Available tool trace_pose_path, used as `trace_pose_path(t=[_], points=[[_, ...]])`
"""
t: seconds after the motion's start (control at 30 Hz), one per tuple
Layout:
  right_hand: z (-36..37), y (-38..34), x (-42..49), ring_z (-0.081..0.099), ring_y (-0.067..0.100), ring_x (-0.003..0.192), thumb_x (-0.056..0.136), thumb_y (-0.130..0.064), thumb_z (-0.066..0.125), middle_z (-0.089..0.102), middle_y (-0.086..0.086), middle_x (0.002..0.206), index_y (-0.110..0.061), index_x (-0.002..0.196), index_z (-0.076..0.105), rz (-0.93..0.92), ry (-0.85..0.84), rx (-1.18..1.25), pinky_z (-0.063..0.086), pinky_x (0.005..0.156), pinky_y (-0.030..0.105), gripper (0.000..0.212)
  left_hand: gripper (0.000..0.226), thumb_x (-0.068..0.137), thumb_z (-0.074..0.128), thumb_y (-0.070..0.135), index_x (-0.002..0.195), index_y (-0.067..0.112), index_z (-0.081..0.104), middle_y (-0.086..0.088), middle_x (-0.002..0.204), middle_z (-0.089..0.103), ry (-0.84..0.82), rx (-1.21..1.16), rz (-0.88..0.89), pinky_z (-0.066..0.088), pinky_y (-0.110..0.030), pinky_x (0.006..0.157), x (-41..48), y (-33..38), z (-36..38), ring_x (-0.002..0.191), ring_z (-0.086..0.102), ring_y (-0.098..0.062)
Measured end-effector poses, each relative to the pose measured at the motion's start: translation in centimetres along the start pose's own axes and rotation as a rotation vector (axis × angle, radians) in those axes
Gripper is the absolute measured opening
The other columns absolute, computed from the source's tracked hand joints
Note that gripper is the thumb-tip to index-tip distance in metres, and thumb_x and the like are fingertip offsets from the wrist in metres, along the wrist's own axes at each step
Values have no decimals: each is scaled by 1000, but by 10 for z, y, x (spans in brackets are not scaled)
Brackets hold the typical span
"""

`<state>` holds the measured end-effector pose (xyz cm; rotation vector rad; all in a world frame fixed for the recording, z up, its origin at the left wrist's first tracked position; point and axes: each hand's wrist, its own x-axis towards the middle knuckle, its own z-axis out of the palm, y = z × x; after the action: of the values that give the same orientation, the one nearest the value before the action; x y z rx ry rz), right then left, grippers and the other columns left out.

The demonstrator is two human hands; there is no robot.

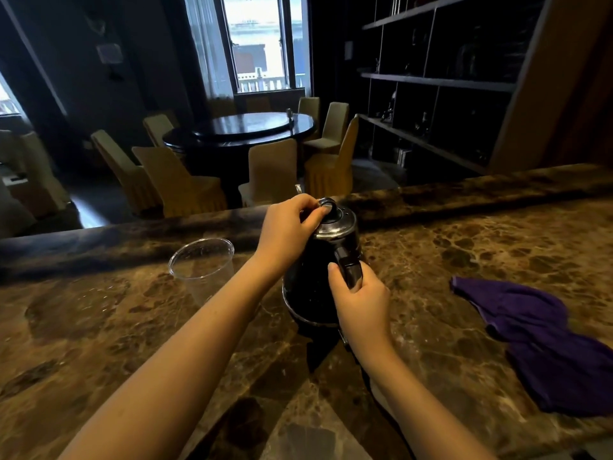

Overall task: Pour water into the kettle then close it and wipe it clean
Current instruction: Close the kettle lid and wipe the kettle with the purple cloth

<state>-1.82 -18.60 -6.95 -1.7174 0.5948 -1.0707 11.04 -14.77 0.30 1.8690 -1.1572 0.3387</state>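
Honestly the risk is the lid seating crooked: left hand pinches its knob from the side, so a push could tip the kettle or slosh water on the marble counter. Right hand is clenched around the handle, bracing it. Kettle stands between both hands; plastic cup left looks empty, purple cloth right untouched

kettle: glossy black body, silver lid, black handle. cup, left: clear, colourless. cloth, right: deep purple, plain. countertop: brown marble, mottled with pale veins and dark patches. far chairs: mustard-yellow covers. far round table: black, glossy.
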Motion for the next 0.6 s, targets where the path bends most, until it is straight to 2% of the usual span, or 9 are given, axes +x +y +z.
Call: trace_pose_path(t=[0.1,0.23,0.3,0.37,0.43,0.47,0.53,0.57,0.6], points=[[4,-2,-5,47,3,48,84,-31,58,50,-10,55,-12,74,60,0,22,-11,35,52,19,22,13,87,61,27,89,15,68,9,78,62,-29,24,7,43,-6,61,1,-3,-3,71,55,6],[9,-6,-9,54,5,53,84,-33,57,55,-6,55,-15,75,61,-4,61,-26,41,51,21,21,13,88,61,27,89,16,68,11,76,61,-58,33,8,41,-3,59,2,-5,-3,71,55,5],[12,-9,-11,57,4,57,85,-34,57,56,-6,56,-15,76,60,-6,61,-24,42,51,18,21,13,88,60,26,90,16,68,11,76,61,-75,20,8,39,-1,61,4,-5,-3,70,54,6],[16,-13,-12,58,-5,63,86,-34,56,56,-10,58,-18,78,57,-2,38,-33,41,49,10,18,15,89,59,26,92,15,69,5,81,66,-90,17,15,37,0,62,6,-7,-5,72,54,5],[20,-16,-13,55,-15,64,88,-31,55,54,-13,63,-22,84,52,8,-60,-2,39,50,3,11,18,89,60,24,96,12,71,-5,93,72,-92,40,29,37,-2,68,9,-9,-8,83,60,-3],[20,-18,-15,55,-15,64,89,-31,53,53,-13,67,-22,87,49,10,-134,19,39,51,2,10,21,89,60,24,100,10,71,-8,101,72,-89,57,37,38,-5,74,10,-9,-10,93,62,-9],[15,-18,-17,57,-7,74,90,-34,50,55,-7,79,-19,92,46,-11,-267,-12,43,57,8,16,26,89,60,25,106,8,69,-12,110,70,-66,120,45,44,-24,88,11,-6,-11,106,62,-20],[10,-16,-18,56,-1,83,91,-39,48,56,-4,88,-17,96,47,-40,-311,-81,45,66,13,22,28,89,60,27,107,7,68,-13,110,70,-26,156,49,46,-31,87,8,-4,-12,104,62,-23],[1,-14,-19,53,8,94,90,-42,46,56,-2,96,-16,99,49,-73,-340,-172,46,75,22,28,29,89,60,28,108,8,67,-12,107,70,39,164,51,48,-32,84,2,-4,-15,100,63,-22]])
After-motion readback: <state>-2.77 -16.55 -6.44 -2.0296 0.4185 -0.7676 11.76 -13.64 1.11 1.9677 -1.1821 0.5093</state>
